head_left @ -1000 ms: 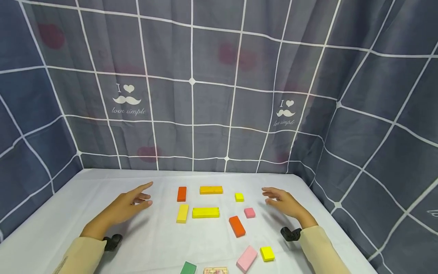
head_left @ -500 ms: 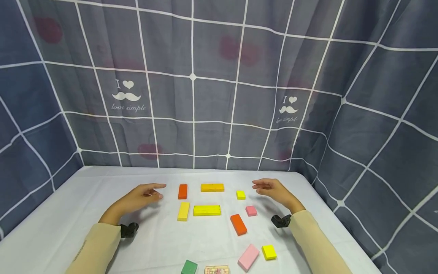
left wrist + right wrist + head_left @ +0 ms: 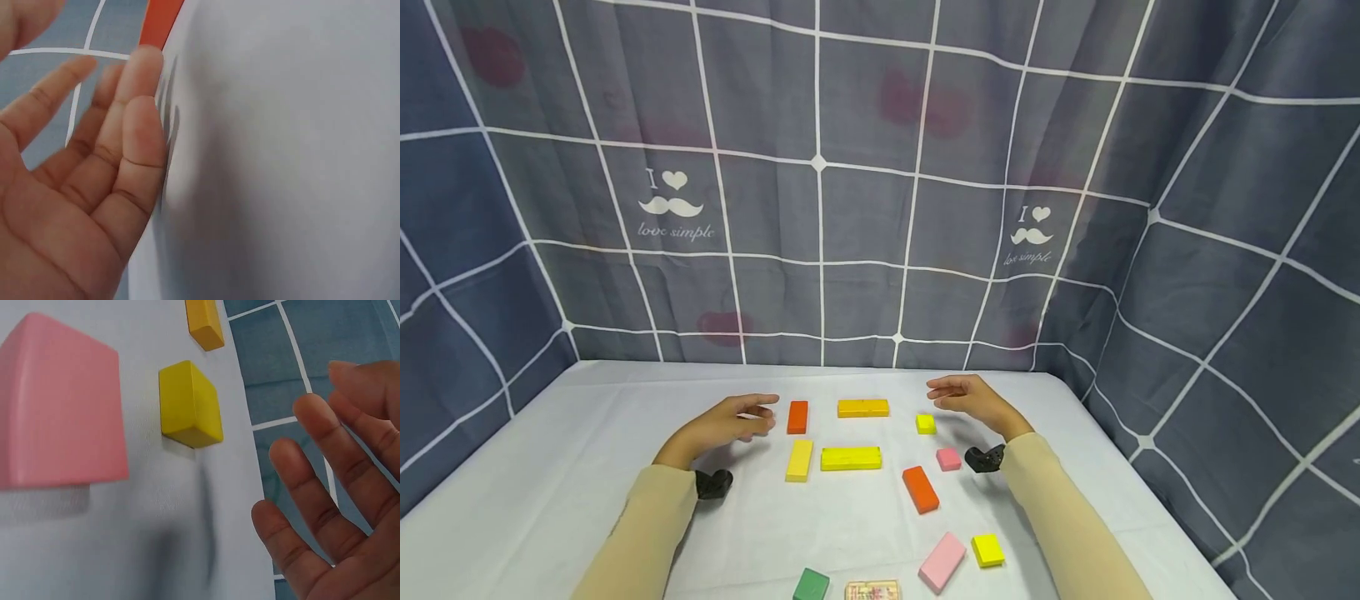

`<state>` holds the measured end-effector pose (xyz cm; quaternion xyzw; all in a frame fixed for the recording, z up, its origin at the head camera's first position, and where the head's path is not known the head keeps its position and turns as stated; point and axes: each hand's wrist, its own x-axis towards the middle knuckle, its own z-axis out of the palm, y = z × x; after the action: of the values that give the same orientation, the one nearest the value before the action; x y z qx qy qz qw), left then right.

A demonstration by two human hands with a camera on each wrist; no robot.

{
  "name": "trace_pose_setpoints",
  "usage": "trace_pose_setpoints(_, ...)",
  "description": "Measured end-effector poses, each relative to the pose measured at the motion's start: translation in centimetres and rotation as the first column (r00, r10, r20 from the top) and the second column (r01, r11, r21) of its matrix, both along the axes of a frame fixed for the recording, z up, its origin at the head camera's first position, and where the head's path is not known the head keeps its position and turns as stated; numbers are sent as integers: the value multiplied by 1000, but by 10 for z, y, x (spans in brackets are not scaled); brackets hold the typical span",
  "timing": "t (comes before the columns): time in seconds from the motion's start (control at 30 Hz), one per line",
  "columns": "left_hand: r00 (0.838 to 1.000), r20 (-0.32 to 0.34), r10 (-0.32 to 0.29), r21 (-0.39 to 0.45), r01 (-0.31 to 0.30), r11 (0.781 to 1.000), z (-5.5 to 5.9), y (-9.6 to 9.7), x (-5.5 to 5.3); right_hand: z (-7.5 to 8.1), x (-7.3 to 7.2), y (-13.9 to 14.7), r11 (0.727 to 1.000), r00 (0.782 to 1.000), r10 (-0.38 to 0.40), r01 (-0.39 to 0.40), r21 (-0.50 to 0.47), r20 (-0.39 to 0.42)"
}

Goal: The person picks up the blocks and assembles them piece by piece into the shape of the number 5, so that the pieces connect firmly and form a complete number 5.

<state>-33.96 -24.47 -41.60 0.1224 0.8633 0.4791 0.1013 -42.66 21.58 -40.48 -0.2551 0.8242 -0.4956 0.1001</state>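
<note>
My left hand (image 3: 726, 423) is just left of an upright-lying orange block (image 3: 797, 417), fingers relaxed and holding nothing. In the left wrist view the orange block (image 3: 161, 24) shows beyond the fingertips. My right hand (image 3: 973, 400) hovers behind and right of a small yellow block (image 3: 926, 424), also with nothing in its loosely bent fingers. The right wrist view has that yellow block (image 3: 189, 405) beside the fingers, with a small pink block (image 3: 69, 406) nearer the camera. Between the hands lie an amber bar (image 3: 862, 408), a yellow bar (image 3: 851, 458) and a pale yellow block (image 3: 799, 461).
A second orange block (image 3: 921, 489) and the small pink block (image 3: 948, 459) lie right of centre. Towards the front are a larger pink block (image 3: 942, 563), a yellow block (image 3: 988, 551), a green block (image 3: 811, 585) and a patterned block (image 3: 872, 591). A grey checked curtain (image 3: 775, 208) stands behind the white table (image 3: 737, 533).
The left hand has moved right, up to the orange block. The right hand has moved left, towards the small yellow block. The blocks keep their places on the table.
</note>
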Motion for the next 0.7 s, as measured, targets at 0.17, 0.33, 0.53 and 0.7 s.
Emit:
trace_pose_setpoints(0.17,1000,-5,15,-31,-15,999,-3,8,-8,-1,-7,-15,999,1000,0,-1,45,7)
trace_pose_setpoints(0.33,1000,-6,20,-66,-20,998,-2,17,-16,-1,-12,-30,998,1000,1,-2,62,10)
trace_pose_setpoints(0.53,999,-6,33,-102,-34,994,-2,21,-24,3,-15,-45,994,1000,7,-10,107,27)
trace_pose_setpoints(0.7,999,6,37,-137,-36,990,-5,22,-31,3,-19,-55,990,1000,19,-20,140,13)
